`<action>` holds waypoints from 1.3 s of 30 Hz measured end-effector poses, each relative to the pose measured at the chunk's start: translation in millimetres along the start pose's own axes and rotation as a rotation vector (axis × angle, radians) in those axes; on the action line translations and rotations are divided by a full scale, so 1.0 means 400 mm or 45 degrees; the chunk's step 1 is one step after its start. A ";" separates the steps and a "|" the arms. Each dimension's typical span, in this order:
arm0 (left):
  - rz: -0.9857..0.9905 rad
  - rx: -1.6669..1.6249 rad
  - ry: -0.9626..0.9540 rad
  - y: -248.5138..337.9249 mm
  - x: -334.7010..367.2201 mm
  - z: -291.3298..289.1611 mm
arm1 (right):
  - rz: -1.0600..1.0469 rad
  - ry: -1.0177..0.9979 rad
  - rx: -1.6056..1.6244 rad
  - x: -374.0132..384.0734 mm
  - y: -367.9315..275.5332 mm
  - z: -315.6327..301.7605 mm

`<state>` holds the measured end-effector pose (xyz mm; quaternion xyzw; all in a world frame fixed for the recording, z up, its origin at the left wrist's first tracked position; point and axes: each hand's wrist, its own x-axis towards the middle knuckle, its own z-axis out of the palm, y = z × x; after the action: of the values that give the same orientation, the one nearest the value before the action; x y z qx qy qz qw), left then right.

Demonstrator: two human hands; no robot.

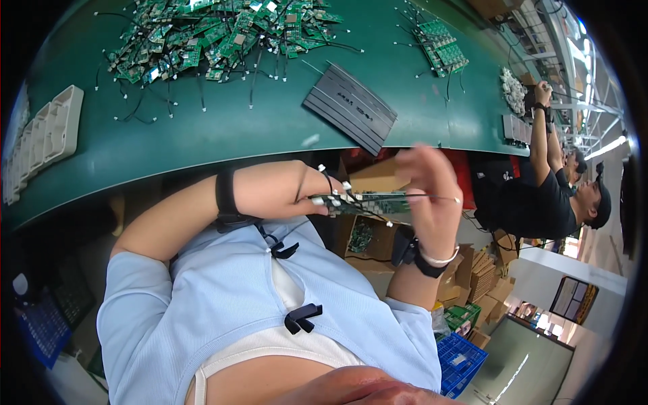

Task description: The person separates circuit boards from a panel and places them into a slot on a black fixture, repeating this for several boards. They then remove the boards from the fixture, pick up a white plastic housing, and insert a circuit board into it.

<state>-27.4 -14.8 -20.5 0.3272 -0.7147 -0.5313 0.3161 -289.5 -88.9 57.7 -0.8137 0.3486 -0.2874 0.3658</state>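
In front of my body, just off the table edge, my left hand (312,191) is closed on green circuit boards (378,203), seemingly a small stack. Black cables with white connectors (346,186) stick out beside its fingers. My right hand (435,189) is at the other end of the boards, its raised fingers smeared by motion. One thin dark cable (398,198) stretches straight across to this hand and passes over its thumb, ending in a small light tip. Whether the right fingers grip the cable, I cannot tell.
On the green table (223,125) lies a large heap of cabled circuit boards (223,40). A grey ribbed panel (351,108), a smaller board pile (440,46) and a white compartment tray (47,138) are there too. Below stands a cardboard box (371,246). A co-worker (540,196) works at right.
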 end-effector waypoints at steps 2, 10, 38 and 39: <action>0.149 0.031 0.000 -0.011 0.016 0.010 | -0.082 -0.024 -0.115 -0.023 -0.001 0.001; 0.024 -0.094 -0.105 -0.006 0.054 0.004 | -0.285 0.107 -0.356 -0.042 -0.013 0.030; -0.219 1.202 0.579 0.004 0.017 -0.068 | -0.647 0.124 -1.235 0.134 0.041 -0.112; -0.221 1.210 0.587 0.008 0.017 -0.069 | -0.644 0.121 -1.233 0.136 0.038 -0.111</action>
<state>-10.0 -34.9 -10.4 0.6004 -0.7588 -0.0876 0.2368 -294.8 -156.3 82.4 -0.9336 0.2506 -0.2095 -0.1474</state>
